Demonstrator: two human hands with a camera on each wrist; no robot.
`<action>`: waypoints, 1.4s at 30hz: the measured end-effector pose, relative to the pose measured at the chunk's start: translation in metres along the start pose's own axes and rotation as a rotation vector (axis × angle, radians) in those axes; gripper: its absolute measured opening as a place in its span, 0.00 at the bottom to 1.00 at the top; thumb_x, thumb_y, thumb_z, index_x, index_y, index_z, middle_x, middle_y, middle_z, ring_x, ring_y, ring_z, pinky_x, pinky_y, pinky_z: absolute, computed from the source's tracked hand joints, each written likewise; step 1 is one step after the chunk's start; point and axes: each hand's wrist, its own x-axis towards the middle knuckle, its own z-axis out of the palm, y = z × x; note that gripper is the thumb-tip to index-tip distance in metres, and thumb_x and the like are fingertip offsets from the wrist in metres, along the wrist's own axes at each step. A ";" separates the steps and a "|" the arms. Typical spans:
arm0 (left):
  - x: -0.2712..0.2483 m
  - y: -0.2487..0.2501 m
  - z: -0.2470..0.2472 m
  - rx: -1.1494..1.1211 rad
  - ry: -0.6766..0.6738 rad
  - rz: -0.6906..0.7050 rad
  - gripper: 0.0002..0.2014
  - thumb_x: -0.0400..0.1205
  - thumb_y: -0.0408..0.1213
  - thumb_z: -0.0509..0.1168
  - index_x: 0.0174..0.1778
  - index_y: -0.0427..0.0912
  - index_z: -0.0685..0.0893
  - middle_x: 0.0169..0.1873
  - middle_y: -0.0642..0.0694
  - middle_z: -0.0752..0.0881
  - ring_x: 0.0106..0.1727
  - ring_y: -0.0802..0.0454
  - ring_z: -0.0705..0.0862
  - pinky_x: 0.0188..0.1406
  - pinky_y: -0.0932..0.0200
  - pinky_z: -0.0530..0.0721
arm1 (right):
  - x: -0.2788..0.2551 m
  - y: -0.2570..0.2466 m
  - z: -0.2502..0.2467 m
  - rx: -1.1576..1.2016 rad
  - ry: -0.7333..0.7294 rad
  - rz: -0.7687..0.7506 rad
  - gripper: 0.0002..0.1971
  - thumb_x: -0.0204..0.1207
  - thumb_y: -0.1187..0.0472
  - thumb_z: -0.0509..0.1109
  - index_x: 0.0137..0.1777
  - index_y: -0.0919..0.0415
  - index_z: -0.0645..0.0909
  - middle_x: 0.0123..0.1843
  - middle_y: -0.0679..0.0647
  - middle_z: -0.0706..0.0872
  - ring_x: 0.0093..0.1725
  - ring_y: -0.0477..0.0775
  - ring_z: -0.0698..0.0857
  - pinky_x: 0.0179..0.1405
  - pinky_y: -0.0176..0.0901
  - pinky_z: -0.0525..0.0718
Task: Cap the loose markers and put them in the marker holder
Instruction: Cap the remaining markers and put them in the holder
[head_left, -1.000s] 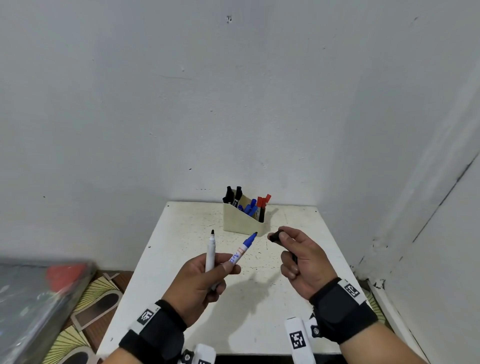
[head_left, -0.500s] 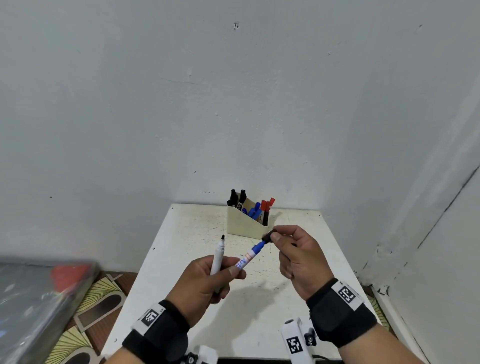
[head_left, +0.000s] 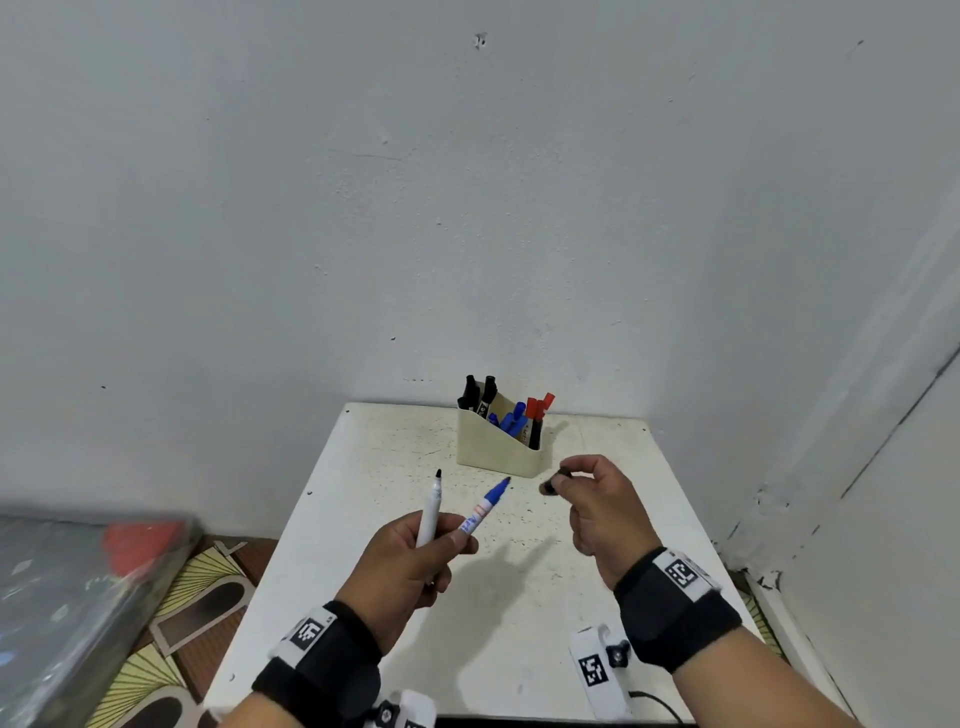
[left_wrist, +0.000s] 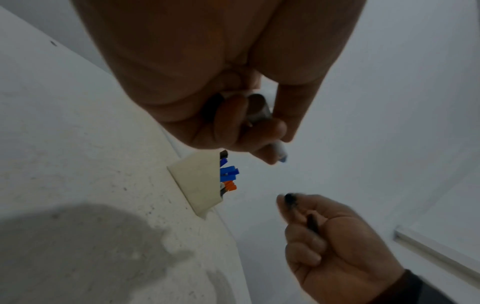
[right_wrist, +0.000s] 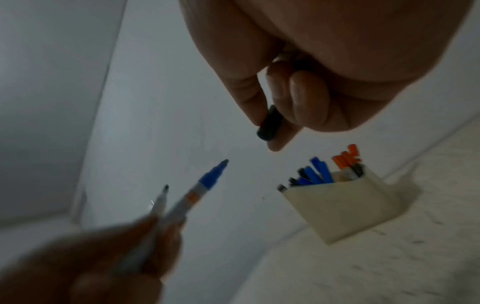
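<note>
Head view: my left hand (head_left: 410, 556) grips two uncapped markers, a black-tipped marker (head_left: 430, 512) and a blue marker (head_left: 483, 509), fanned apart. My right hand (head_left: 597, 506) pinches a black cap (head_left: 550, 483) near the blue tip, not touching. The holder (head_left: 493, 449) stands just beyond. Risk: a black cap on blue would mismatch, or a bare tip could ink my fingers.

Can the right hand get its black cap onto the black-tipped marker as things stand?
Probably yes. The right hand pinches the black cap in open air, and the left hand holds the black-tipped marker tip-up and exposed. But the blue marker lies between them and may need skirting.
</note>
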 end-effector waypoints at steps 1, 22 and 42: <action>0.004 -0.004 -0.003 0.000 0.040 -0.017 0.17 0.75 0.41 0.76 0.56 0.35 0.89 0.48 0.38 0.93 0.28 0.50 0.75 0.24 0.61 0.68 | 0.009 0.006 0.001 -0.136 0.014 0.044 0.09 0.81 0.67 0.68 0.58 0.57 0.81 0.47 0.59 0.94 0.21 0.50 0.63 0.21 0.39 0.60; 0.092 -0.062 -0.022 -0.037 0.157 -0.296 0.06 0.86 0.32 0.70 0.56 0.34 0.88 0.45 0.39 0.93 0.26 0.51 0.75 0.22 0.61 0.67 | 0.226 -0.028 0.037 -1.407 -0.235 -0.329 0.13 0.80 0.41 0.71 0.57 0.47 0.82 0.55 0.49 0.86 0.52 0.54 0.83 0.47 0.46 0.81; 0.120 -0.071 -0.028 -0.259 0.176 -0.394 0.09 0.83 0.24 0.70 0.56 0.23 0.85 0.39 0.27 0.89 0.24 0.48 0.71 0.24 0.61 0.69 | 0.280 -0.046 0.032 -1.325 -0.305 -0.466 0.11 0.79 0.44 0.71 0.57 0.45 0.82 0.42 0.40 0.80 0.48 0.51 0.82 0.43 0.44 0.80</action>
